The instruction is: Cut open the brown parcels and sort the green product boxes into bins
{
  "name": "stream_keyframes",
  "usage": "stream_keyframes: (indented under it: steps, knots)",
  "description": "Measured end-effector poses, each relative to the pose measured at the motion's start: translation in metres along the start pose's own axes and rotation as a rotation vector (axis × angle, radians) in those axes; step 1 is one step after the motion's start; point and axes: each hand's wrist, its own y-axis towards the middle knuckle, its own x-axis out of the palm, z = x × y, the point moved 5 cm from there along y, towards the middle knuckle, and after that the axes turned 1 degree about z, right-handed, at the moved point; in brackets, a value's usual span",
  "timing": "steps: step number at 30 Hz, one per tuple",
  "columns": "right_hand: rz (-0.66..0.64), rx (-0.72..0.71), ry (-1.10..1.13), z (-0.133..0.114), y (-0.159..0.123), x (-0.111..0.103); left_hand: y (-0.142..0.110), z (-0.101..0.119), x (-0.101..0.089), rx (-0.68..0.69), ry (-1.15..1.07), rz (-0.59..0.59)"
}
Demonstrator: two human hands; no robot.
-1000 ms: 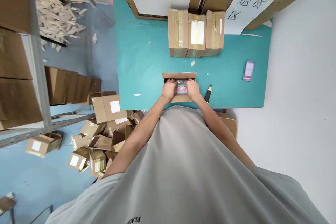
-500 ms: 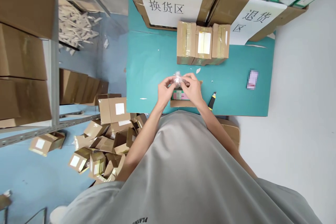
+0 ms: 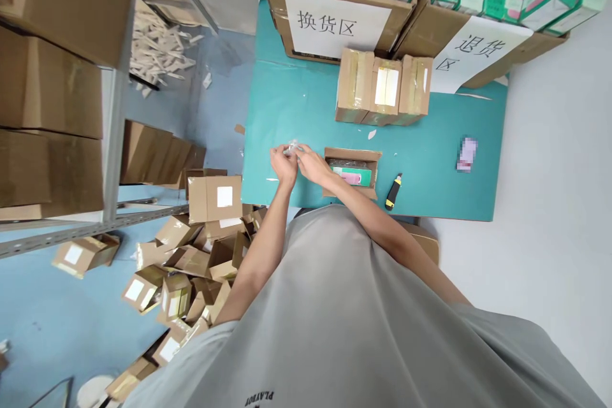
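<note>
Both of my hands meet over the left part of the teal table, closed around a crumpled piece of clear plastic (image 3: 292,147). My left hand (image 3: 285,166) grips it from the left, while my right hand (image 3: 312,164) pinches it from the right. Right of my hands lies an opened cardboard box (image 3: 374,169), its flaps spread. Inside it rests a green carton (image 3: 356,176) with a pink picture, dark wrapping showing along its far side. A black and yellow utility knife (image 3: 393,192) lies just right of the opened box.
Taped cardboard boxes (image 3: 354,86) stand at the table's middle back. Behind them, two large bins with paper signs (image 3: 337,22) hold green cartons. A pixelated pinkish item (image 3: 467,154) lies at right. Discarded boxes (image 3: 191,261) pile on the floor left, beside a metal shelf (image 3: 117,108).
My hands have moved left with the clear plastic, from above the opened box to beside it. The green carton inside now shows more fully. The whole view has shifted slightly.
</note>
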Motion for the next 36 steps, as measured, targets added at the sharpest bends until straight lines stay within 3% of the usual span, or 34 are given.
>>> stream_keyframes:
  steps: [3,6,9,10,13,16,19,22,30,36]
  knots:
    - [0.016,0.049,-0.043,0.012,-0.036,-0.017,-0.006,-0.014,0.017,-0.054,0.141,-0.158]
    - [0.073,0.138,-0.121,0.044,-0.081,-0.051,-0.017,-0.008,0.021,0.041,0.223,-0.262]
    - [0.027,0.280,-0.279,0.088,-0.122,-0.072,-0.040,0.023,0.013,0.318,0.219,-0.217]
    - [-0.018,0.295,-0.344,0.100,-0.132,-0.074,-0.051,0.035,0.015,0.433,0.204,-0.249]
    - [-0.140,0.261,-0.519,0.120,-0.147,-0.069,-0.088,0.061,0.039,0.730,0.253,-0.541]
    - [-0.172,0.213,-0.617,0.123,-0.145,-0.062,-0.107,0.061,0.070,0.847,0.538,-0.746]
    - [-0.158,0.163,-0.654,0.121,-0.137,-0.058,-0.104,0.054,0.090,0.888,0.752,-0.755]
    - [-0.158,0.113,-0.669,0.123,-0.131,-0.055,-0.097,0.052,0.098,0.909,0.797,-0.733]
    - [-0.173,0.126,-0.718,0.127,-0.128,-0.043,-0.097,0.052,0.104,0.918,0.887,-0.723]
    - [-0.125,0.211,-0.605,0.123,-0.129,-0.053,-0.097,0.053,0.101,0.893,0.795,-0.694]
